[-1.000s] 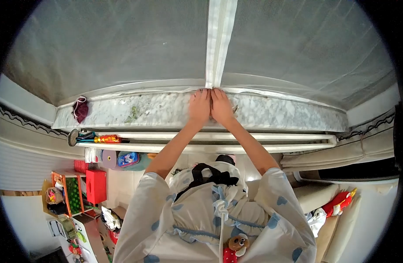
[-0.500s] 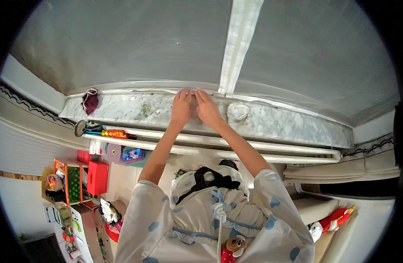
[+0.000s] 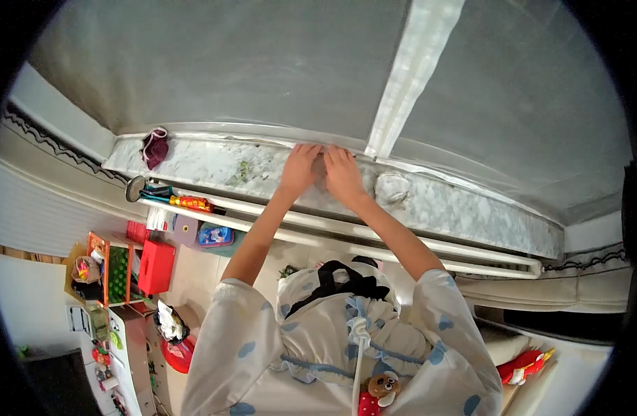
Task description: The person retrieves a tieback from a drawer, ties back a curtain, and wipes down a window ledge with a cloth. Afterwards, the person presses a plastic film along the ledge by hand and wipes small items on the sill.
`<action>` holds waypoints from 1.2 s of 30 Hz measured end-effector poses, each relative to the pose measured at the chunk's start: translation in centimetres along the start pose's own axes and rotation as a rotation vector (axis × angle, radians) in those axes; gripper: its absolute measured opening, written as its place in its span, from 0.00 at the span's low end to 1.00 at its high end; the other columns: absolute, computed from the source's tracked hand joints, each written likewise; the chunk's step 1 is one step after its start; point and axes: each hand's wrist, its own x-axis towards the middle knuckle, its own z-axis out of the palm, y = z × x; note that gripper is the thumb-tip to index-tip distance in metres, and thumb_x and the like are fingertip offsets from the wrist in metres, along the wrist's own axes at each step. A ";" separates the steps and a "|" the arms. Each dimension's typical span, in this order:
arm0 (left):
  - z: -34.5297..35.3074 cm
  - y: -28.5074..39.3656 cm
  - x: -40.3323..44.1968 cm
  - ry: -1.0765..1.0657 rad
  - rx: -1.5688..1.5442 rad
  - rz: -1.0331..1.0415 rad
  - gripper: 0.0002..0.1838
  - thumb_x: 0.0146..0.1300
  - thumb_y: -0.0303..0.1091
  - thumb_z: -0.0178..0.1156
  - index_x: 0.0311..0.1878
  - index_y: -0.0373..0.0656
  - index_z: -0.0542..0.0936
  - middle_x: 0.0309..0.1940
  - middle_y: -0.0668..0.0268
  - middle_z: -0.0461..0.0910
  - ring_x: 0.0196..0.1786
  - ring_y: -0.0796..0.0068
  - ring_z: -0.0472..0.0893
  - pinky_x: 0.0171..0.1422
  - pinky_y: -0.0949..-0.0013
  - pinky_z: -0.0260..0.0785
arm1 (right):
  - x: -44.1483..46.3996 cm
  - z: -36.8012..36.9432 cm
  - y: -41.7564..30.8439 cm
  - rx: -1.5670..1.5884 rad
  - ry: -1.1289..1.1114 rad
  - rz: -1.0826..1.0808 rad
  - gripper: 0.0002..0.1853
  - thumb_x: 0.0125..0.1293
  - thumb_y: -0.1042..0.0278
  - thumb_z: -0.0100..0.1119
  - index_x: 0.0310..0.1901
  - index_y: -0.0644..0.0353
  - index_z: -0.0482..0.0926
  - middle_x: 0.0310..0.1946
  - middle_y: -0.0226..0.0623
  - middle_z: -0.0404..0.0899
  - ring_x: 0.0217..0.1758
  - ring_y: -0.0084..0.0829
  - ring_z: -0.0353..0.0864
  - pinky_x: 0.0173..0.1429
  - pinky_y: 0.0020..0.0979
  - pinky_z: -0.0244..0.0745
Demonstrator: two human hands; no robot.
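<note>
A large clear plastic sheet (image 3: 263,76) covers the window, with a white strip (image 3: 412,69) running up it. My left hand (image 3: 301,168) and my right hand (image 3: 343,177) are side by side at the sheet's lower edge, just above the marbled sill (image 3: 214,159). Both hands have their fingers bent and close together on that edge, pinching or pressing it; the fingertips are partly hidden. To the right of my right hand, a crumpled whitish roll or wad (image 3: 392,188) sits on the sill.
A dark red drawstring pouch (image 3: 154,148) lies at the sill's left end. Below the sill run white pipes (image 3: 429,243), with an orange-yellow handled tool (image 3: 192,203) resting on them. A red box (image 3: 156,267) and an orange-framed shelf (image 3: 110,270) stand at lower left.
The view has shifted, so the sill and hands appear slightly further right and lower. Both hands are still at the sheet's lower edge; the right fingers look a little more bent.
</note>
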 end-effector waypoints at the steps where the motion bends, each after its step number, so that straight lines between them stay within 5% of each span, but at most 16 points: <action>1: 0.0 -0.3 0.5 -0.005 -0.090 -0.014 0.27 0.39 0.16 0.51 0.50 0.39 0.72 0.46 0.57 0.71 0.51 0.54 0.68 0.57 0.60 0.62 | 0.0 0.0 -0.2 0.005 -0.005 -0.010 0.22 0.43 0.76 0.55 0.44 0.71 0.70 0.50 0.48 0.65 0.54 0.42 0.64 0.61 0.37 0.57; 9: -2.6 -2.9 1.3 -0.127 -0.498 -0.203 0.20 0.45 0.15 0.48 0.44 0.38 0.75 0.41 0.55 0.75 0.47 0.56 0.72 0.51 0.64 0.66 | 2.3 1.1 -1.8 0.054 0.030 -0.035 0.18 0.47 0.76 0.52 0.43 0.68 0.71 0.44 0.44 0.68 0.51 0.39 0.67 0.51 0.35 0.69; 13: -5.6 -7.7 -1.1 0.236 -0.141 -0.365 0.19 0.46 0.17 0.50 0.44 0.41 0.75 0.44 0.57 0.73 0.49 0.56 0.70 0.54 0.61 0.64 | 4.5 2.6 -2.1 -0.046 0.106 -0.098 0.14 0.48 0.76 0.51 0.40 0.66 0.72 0.39 0.41 0.69 0.47 0.36 0.71 0.45 0.31 0.73; 15: -6.7 -9.2 -1.6 0.343 0.028 -0.382 0.19 0.46 0.17 0.50 0.44 0.41 0.75 0.45 0.58 0.72 0.50 0.56 0.70 0.55 0.62 0.63 | 6.1 2.9 -2.6 -0.247 -0.051 -0.165 0.11 0.47 0.75 0.51 0.36 0.64 0.73 0.35 0.37 0.70 0.43 0.32 0.73 0.43 0.29 0.74; 24: -8.1 -13.4 -0.9 0.171 0.294 -0.188 0.12 0.48 0.24 0.56 0.39 0.39 0.76 0.41 0.60 0.74 0.47 0.59 0.71 0.52 0.63 0.65 | 9.9 5.6 -4.9 -0.302 0.016 -0.200 0.06 0.46 0.75 0.53 0.29 0.63 0.74 0.30 0.37 0.71 0.28 0.30 0.78 0.24 0.26 0.76; 36: -10.4 -15.9 1.0 -0.128 0.320 0.143 0.06 0.50 0.26 0.51 0.31 0.40 0.76 0.35 0.63 0.74 0.46 0.64 0.72 0.53 0.67 0.65 | 11.2 3.8 -3.1 0.081 -0.209 -0.284 0.07 0.44 0.81 0.52 0.28 0.66 0.75 0.32 0.48 0.75 0.31 0.41 0.79 0.34 0.38 0.75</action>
